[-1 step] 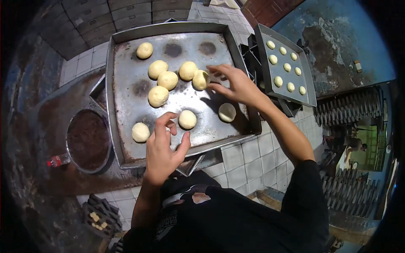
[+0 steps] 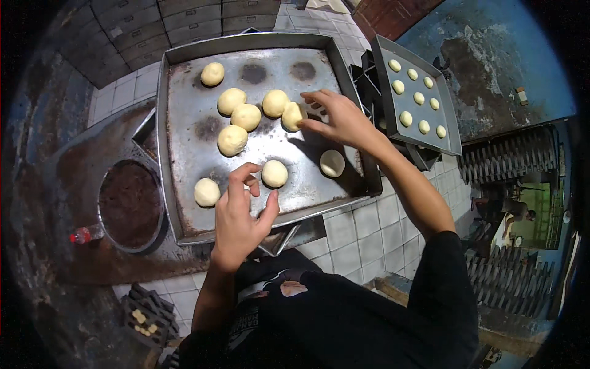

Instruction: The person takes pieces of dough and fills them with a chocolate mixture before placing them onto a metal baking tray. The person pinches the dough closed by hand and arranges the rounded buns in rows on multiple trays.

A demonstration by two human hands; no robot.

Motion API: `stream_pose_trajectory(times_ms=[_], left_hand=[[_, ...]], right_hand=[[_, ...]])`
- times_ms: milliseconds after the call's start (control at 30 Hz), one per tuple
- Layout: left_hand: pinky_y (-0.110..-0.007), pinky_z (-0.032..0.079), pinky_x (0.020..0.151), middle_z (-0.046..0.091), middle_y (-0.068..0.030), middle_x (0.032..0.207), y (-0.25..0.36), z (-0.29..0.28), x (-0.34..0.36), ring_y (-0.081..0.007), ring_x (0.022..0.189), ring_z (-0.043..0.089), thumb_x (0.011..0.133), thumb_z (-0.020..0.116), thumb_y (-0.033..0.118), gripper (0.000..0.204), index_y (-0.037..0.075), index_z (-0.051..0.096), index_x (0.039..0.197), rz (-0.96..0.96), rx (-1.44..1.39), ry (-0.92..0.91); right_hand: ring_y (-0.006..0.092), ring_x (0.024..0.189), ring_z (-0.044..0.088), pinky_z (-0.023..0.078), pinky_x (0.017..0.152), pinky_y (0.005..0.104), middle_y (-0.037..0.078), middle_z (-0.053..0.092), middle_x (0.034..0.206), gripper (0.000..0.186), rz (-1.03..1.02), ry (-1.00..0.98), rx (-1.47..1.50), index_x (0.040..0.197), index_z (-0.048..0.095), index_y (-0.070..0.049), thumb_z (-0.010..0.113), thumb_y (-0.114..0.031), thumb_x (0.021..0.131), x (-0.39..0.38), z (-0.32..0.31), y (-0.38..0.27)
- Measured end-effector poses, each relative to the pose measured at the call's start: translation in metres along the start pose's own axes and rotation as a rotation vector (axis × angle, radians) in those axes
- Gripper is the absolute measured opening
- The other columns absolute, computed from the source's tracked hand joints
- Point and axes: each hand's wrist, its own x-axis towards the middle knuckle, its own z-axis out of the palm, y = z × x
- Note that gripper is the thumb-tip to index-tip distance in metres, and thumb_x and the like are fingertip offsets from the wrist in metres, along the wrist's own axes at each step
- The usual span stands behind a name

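Dough material: pale, smooth, rounded dough balls; we judge them soft, light and easily dented, so pressure must stay low.
Work surface: large metal baking tray [image 2: 184, 203] with dark greased patches, resting on a tiled counter [image 2: 362, 227].
Piece in the right hand: dough ball [image 2: 292, 116] near the middle of the tray's far half, touching a neighbouring ball [image 2: 275, 103] in a cluster.
Right hand: our right hand [image 2: 344, 120] has thumb and fingertips [image 2: 310, 98] closed loosely around that ball, the other fingers curved above it; the grip looks light, not a squeeze.
Left hand: our left hand [image 2: 239, 215] hovers at the tray's near edge, fingers half open and spread, holding nothing; it sits between the near-left ball [image 2: 207, 192] and the near-centre ball [image 2: 275, 173], just beside both. Whether a fingertip touches either, we cannot tell.
Other pieces: single ball [image 2: 212, 74] at the far left corner; flatter ball [image 2: 332, 163] near the right wall; three more in the cluster.
Grip advice: we would take each ball from the sides, low near its base, with several fingertips; a top pinch would likely mark the skin.
Sticking: dough may cling to bare metal; greased patches should release more easily.
Surroundings: second tray [image 2: 452, 138] of small dough pieces to the right; round pan [image 2: 129, 203] of dark filling to the left.
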Motion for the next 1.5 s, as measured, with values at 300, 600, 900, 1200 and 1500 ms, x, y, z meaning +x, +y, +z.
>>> stream_pose_trajectory(times_ms=[300,600,900,1200,1500], left_hand=[[-0.028,0.046,0.064,0.063,-0.002,0.091,-0.014,-0.023,0.002,-0.01,0.072,0.059,0.096,0.07,0.007,0.038,0.002,0.054,0.13,-0.215,-0.278,0.085],[-0.027,0.045,0.063,0.06,-0.0007,0.072,-0.016,-0.106,-0.02,-0.0095,0.069,0.055,0.115,0.042,0.045,0.056,0.002,0.062,0.085,-0.202,-0.631,0.355],[-0.026,0.047,0.077,0.063,-0.0048,0.09,-0.058,-0.256,-0.065,-0.0137,0.085,0.061,0.109,0.03,0.064,0.062,0.008,0.056,0.105,-0.18,-0.929,0.349],[-0.035,0.055,0.095,0.07,-0.0106,0.117,-0.184,-0.321,-0.173,-0.0201,0.107,0.068,0.073,0.092,0.014,0.058,0.004,0.064,0.124,-0.144,-0.537,0.113],[-0.043,0.049,0.107,0.07,-0.0192,0.119,-0.26,-0.393,-0.271,-0.0342,0.111,0.067,0.069,0.096,0.013,0.068,0.001,0.063,0.127,-0.366,0.241,0.243]], right_hand=[[0.0212,0.088,0.075,0.057,0.082,0.0361,0.014,0.077,0.091,0.037,0.273,-0.228,0.264,0.106,0.075,0.006,0.078,-0.022,0.082,0.004,0.012,-0.026],[0.0175,0.095,0.071,0.056,0.088,0.0318,0.01,0.072,0.101,0.044,-0.005,0.16,0.716,0.122,0.068,0.005,0.082,-0.011,0.084,-0.03,0.126,-0.261],[0.0067,0.075,0.066,0.053,0.068,0.0244,0.004,0.077,0.084,0.017,0.164,0.602,0.929,0.098,0.075,0.004,0.078,-0.013,0.095,0.056,0.245,-0.387],[0.0247,0.097,0.073,0.055,0.087,0.0397,0.019,0.075,0.105,0.037,-0.047,-0.202,0.585,0.114,0.072,0.004,0.06,-0.03,0.107,0.091,0.279,-0.426],[0.0292,0.114,0.069,0.062,0.081,0.0442,0.007,0.066,0.131,0.027,-0.124,-0.433,-0.382,0.116,0.078,-0.019,0.066,-0.021,0.091,0.018,0.567,-0.241]])
